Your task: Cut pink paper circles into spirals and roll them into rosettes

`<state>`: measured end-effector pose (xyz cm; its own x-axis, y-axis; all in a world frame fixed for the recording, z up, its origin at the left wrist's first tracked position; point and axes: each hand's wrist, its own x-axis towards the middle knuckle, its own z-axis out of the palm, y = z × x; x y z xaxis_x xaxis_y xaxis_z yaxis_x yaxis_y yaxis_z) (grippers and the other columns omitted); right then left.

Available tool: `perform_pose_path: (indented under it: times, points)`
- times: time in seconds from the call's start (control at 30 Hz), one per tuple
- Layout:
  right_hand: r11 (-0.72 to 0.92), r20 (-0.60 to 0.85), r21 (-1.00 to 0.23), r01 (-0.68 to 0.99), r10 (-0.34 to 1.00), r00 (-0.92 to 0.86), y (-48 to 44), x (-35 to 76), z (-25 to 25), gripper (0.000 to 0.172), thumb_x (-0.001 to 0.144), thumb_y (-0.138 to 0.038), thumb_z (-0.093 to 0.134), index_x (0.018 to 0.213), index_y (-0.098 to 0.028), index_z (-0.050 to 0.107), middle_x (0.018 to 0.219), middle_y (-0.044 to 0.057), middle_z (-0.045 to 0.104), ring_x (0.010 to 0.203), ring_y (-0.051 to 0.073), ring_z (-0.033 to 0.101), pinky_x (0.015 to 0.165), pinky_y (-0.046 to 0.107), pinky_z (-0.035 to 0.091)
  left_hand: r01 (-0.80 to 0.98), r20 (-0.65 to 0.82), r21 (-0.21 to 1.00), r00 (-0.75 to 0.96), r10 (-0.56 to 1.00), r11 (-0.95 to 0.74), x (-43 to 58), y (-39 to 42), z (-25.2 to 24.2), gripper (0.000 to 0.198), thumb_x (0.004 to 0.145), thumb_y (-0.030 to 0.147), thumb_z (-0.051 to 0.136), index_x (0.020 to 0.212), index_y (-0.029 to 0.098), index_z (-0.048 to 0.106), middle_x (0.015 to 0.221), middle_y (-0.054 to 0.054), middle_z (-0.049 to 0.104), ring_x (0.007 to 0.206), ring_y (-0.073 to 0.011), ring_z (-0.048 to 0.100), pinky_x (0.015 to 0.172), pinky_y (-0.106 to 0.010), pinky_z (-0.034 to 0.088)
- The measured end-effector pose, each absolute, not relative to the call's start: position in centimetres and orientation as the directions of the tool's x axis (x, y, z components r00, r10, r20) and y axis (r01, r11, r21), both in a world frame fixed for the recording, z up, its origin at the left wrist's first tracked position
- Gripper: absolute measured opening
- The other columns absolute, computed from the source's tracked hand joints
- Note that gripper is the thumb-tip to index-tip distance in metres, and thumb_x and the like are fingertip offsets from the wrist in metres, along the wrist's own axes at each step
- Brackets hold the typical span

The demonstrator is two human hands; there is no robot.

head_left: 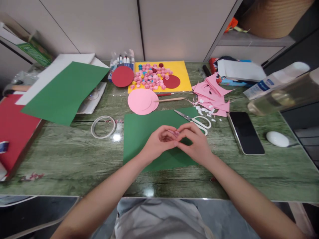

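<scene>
Above a green paper sheet (139, 132), my left hand (163, 139) and my right hand (194, 141) meet at the fingertips. Between them is a small pink paper piece (176, 133), mostly hidden by the fingers; both hands pinch it. White-handled scissors (193, 120) lie partly opened on the sheet, just beyond my right hand. Pink paper circles (139, 101) overlap at the sheet's far edge. Behind them, a yellow sheet (183, 71) bears many small pink, blue, yellow and red curled paper pieces (152, 78) and a dark red circle (171, 81).
A tape roll (103, 126) lies left of the sheet. Pink scraps (211, 91), a phone (246, 132) and a white mouse (277, 139) are to the right, with bottles (276, 79) behind. Another green sheet (67, 93) and a red circle (122, 76) are at back left.
</scene>
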<state>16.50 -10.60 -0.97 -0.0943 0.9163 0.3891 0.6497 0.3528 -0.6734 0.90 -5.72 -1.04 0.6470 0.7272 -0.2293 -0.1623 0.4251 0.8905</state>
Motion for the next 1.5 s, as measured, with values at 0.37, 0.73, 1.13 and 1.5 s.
perform_pose_path:
  times: [0.37, 0.73, 1.13, 1.5]
  points:
    - [0.364, 0.502, -0.653, 0.664, 0.865, 0.020, -9.7, 15.3, -2.4, 0.013, 0.081, -0.018, 0.054, 0.089, -0.022, 0.063, 0.089, 0.004, 0.053, 0.085, 0.017, 0.054, 0.072, 0.032, 0.049, -0.235, -0.213, 0.890, 0.546, 0.810, 0.392, 0.4, -4.2, -1.4, 0.041, 0.061, 0.016, 0.070, 0.098, 0.015, 0.052, 0.071, 0.000, 0.063, 0.066, -0.0094, 0.058, 0.070, -0.024, 0.043]
    - [0.285, 0.497, -0.777, 0.562, 0.825, 0.269, -5.0, 13.5, -1.6, 0.025, 0.081, -0.015, 0.045, 0.094, -0.021, 0.065, 0.094, 0.007, 0.054, 0.092, 0.021, 0.054, 0.081, 0.039, 0.047, -0.370, -0.172, 0.874, 0.372, 0.912, 0.316, 3.5, -0.6, 0.1, 0.038, 0.061, 0.014, 0.064, 0.096, 0.017, 0.052, 0.069, 0.002, 0.060, 0.059, -0.0076, 0.055, 0.062, -0.023, 0.044]
    - [0.288, 0.517, -0.740, 0.607, 0.822, 0.240, -6.2, 14.9, -1.6, 0.004, 0.074, -0.019, 0.058, 0.075, -0.020, 0.062, 0.087, 0.005, 0.050, 0.085, 0.021, 0.053, 0.074, 0.037, 0.047, -0.263, -0.131, 0.910, 0.548, 0.826, 0.319, 1.9, -0.8, -0.4, 0.039, 0.057, 0.020, 0.073, 0.093, 0.015, 0.058, 0.071, 0.000, 0.062, 0.064, -0.0099, 0.057, 0.065, -0.024, 0.043]
    - [0.364, 0.535, -0.686, 0.630, 0.839, 0.097, -6.3, 15.7, -0.6, 0.005, 0.074, -0.015, 0.058, 0.074, -0.020, 0.058, 0.085, 0.003, 0.050, 0.078, 0.017, 0.055, 0.071, 0.032, 0.048, -0.220, -0.107, 0.932, 0.590, 0.800, 0.287, 1.7, -0.8, -0.5, 0.039, 0.059, 0.020, 0.071, 0.096, 0.015, 0.057, 0.075, -0.003, 0.063, 0.068, -0.0113, 0.058, 0.067, -0.024, 0.043]
